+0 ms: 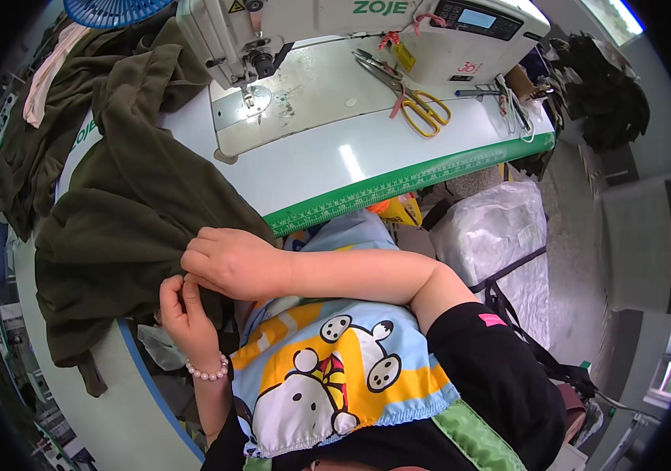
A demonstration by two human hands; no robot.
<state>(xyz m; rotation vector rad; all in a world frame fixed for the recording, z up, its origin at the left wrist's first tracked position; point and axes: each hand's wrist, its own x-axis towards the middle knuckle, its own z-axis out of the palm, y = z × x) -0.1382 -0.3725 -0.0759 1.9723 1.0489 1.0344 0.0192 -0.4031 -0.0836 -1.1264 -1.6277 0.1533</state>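
By near edge of desk, cloth, likely soft and limp, seems pinched by nearly closed left hand and right hand; best gripped at gathered folds.

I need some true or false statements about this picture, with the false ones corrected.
1. The left hand and the right hand are both at the dark green cloth. True.
2. The bracelet is on the right wrist. False: the bracelet is on the left wrist.
3. The scissors are yellow-handled. True.
4. The scissors lie left of the presser foot. False: they lie right of the presser foot.
5. The ruler strip along the table's near edge is red. False: the strip is green.
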